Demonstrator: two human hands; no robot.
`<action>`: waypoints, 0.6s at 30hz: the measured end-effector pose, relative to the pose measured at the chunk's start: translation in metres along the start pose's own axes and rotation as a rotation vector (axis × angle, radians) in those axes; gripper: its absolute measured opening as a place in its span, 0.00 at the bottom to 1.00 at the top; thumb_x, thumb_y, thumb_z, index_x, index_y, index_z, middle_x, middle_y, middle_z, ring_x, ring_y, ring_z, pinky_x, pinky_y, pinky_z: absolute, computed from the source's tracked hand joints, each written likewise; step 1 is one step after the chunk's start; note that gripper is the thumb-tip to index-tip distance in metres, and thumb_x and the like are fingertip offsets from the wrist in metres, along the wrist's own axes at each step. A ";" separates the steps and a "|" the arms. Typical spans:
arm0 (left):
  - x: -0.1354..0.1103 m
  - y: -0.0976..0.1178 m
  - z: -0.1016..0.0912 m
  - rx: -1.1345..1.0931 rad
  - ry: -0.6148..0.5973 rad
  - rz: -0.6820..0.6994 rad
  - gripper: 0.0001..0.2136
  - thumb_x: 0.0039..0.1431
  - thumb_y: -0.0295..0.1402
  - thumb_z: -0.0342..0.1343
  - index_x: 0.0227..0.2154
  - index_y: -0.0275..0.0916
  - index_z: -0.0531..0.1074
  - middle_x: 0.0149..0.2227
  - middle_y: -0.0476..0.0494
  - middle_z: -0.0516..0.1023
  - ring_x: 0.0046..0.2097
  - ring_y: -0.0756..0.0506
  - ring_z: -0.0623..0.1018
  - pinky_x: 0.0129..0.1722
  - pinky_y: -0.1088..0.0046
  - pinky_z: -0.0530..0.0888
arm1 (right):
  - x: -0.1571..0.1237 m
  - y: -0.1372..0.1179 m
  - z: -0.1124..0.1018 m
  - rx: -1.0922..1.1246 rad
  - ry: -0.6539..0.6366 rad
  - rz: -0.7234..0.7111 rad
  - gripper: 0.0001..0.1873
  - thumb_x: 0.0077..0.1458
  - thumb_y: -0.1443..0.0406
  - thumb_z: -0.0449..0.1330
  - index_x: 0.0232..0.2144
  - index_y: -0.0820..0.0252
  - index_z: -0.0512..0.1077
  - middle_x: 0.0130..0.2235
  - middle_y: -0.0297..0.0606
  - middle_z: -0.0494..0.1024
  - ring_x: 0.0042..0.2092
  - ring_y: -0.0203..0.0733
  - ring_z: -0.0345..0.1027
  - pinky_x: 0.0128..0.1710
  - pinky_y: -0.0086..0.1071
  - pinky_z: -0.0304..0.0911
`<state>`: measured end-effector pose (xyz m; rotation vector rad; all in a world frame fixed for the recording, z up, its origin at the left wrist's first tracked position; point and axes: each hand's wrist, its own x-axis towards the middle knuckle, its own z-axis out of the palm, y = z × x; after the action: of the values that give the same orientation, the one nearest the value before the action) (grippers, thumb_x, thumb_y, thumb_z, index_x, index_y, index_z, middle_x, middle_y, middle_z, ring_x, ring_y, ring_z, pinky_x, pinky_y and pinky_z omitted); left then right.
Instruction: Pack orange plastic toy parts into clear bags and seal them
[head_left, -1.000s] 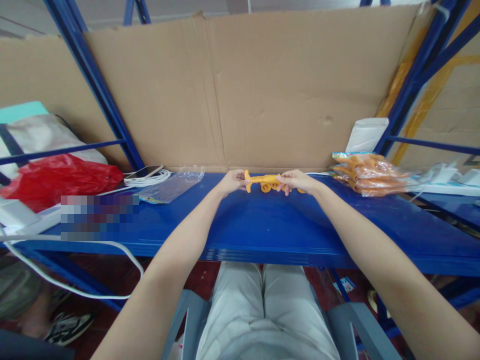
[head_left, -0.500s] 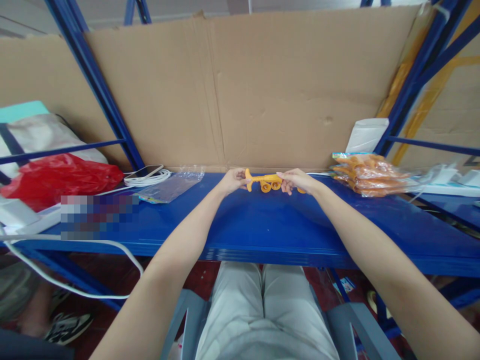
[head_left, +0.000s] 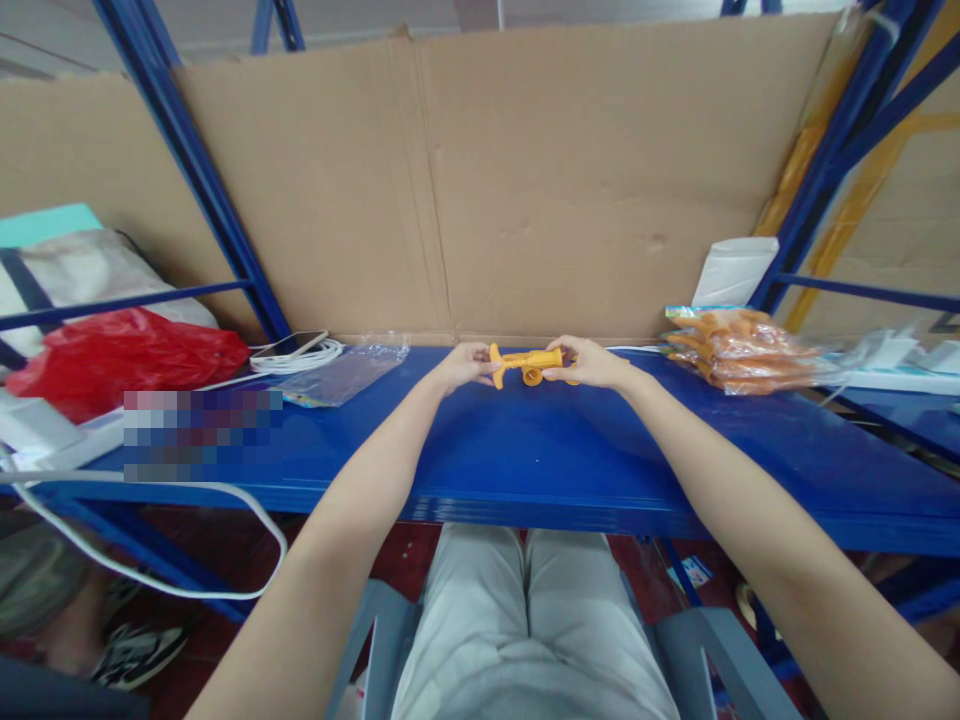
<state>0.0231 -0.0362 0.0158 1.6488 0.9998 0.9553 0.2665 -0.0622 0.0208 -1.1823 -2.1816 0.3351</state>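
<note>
An orange plastic piece (head_left: 521,360) with a crossbar at its left end and a tube-like shaft lies level over the back of the blue table. My left hand (head_left: 466,368) is closed on the crossbar end. My right hand (head_left: 592,362) is closed at the right end of the shaft, its fingers on orange plastic; which part they grip is partly hidden. A round orange cup-like part (head_left: 532,377) sits just below the shaft, between the hands. More orange shows beneath the right fingers.
Bagged orange parts (head_left: 731,350) are stacked at the back right. A clear plastic bag (head_left: 341,372), a coiled white cable (head_left: 304,355) and a red bag (head_left: 127,360) lie to the left. Cardboard (head_left: 562,180) walls the back of the blue table (head_left: 517,450).
My right hand has shifted its fingers down and left, over where a second round part showed; only one round part now shows between the hands. My left hand has barely moved.
</note>
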 end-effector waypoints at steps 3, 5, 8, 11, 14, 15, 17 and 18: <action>-0.001 0.002 0.003 -0.003 -0.023 0.000 0.08 0.49 0.19 0.63 0.31 0.31 0.70 0.28 0.48 0.75 0.30 0.51 0.77 0.38 0.64 0.79 | -0.001 -0.012 0.003 -0.465 0.006 -0.074 0.13 0.51 0.62 0.63 0.39 0.61 0.70 0.42 0.46 0.77 0.45 0.49 0.71 0.42 0.37 0.61; -0.002 0.004 0.004 -0.009 -0.023 0.007 0.08 0.49 0.20 0.63 0.31 0.31 0.70 0.28 0.47 0.75 0.30 0.51 0.77 0.38 0.64 0.79 | -0.002 -0.023 0.005 -0.695 0.019 -0.083 0.10 0.54 0.65 0.59 0.39 0.63 0.71 0.42 0.50 0.77 0.46 0.52 0.70 0.44 0.39 0.58; -0.002 0.004 0.005 -0.017 -0.025 0.020 0.08 0.49 0.20 0.63 0.31 0.31 0.70 0.28 0.46 0.76 0.30 0.50 0.78 0.38 0.63 0.79 | -0.004 -0.035 0.007 -0.864 0.021 -0.065 0.11 0.55 0.66 0.56 0.40 0.67 0.71 0.40 0.55 0.77 0.46 0.55 0.70 0.45 0.41 0.56; 0.000 0.004 0.005 -0.012 -0.027 0.018 0.08 0.49 0.20 0.64 0.31 0.31 0.70 0.29 0.46 0.77 0.30 0.51 0.78 0.39 0.63 0.79 | -0.005 -0.038 0.008 -0.869 0.004 -0.003 0.13 0.57 0.66 0.55 0.43 0.68 0.71 0.41 0.57 0.77 0.44 0.55 0.72 0.42 0.39 0.59; 0.002 0.002 0.006 -0.012 -0.018 0.035 0.09 0.49 0.21 0.64 0.32 0.31 0.70 0.29 0.46 0.77 0.29 0.51 0.77 0.37 0.66 0.79 | -0.005 -0.035 0.008 -0.808 -0.009 0.059 0.15 0.58 0.65 0.55 0.45 0.68 0.71 0.43 0.58 0.77 0.44 0.55 0.73 0.39 0.38 0.61; 0.002 0.002 0.006 -0.010 -0.018 0.047 0.09 0.48 0.21 0.64 0.32 0.31 0.70 0.28 0.47 0.77 0.29 0.51 0.77 0.36 0.66 0.79 | -0.006 -0.034 0.008 -0.796 -0.013 0.067 0.15 0.58 0.65 0.55 0.45 0.68 0.71 0.43 0.58 0.77 0.44 0.56 0.73 0.39 0.38 0.62; 0.003 0.002 0.008 0.002 -0.018 0.073 0.10 0.48 0.21 0.65 0.32 0.31 0.71 0.28 0.47 0.77 0.29 0.51 0.77 0.35 0.67 0.79 | -0.006 -0.032 0.008 -0.799 -0.019 0.072 0.15 0.58 0.64 0.56 0.45 0.69 0.72 0.42 0.57 0.78 0.45 0.55 0.73 0.40 0.37 0.62; 0.003 0.002 0.008 0.013 -0.017 0.085 0.09 0.48 0.21 0.64 0.32 0.31 0.71 0.28 0.47 0.77 0.29 0.51 0.77 0.34 0.68 0.79 | -0.007 -0.031 0.008 -0.807 -0.021 0.073 0.15 0.58 0.64 0.56 0.44 0.69 0.72 0.42 0.56 0.78 0.45 0.55 0.73 0.40 0.36 0.62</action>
<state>0.0318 -0.0368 0.0160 1.7192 0.9328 0.9916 0.2438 -0.0845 0.0273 -1.6660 -2.3584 -0.5686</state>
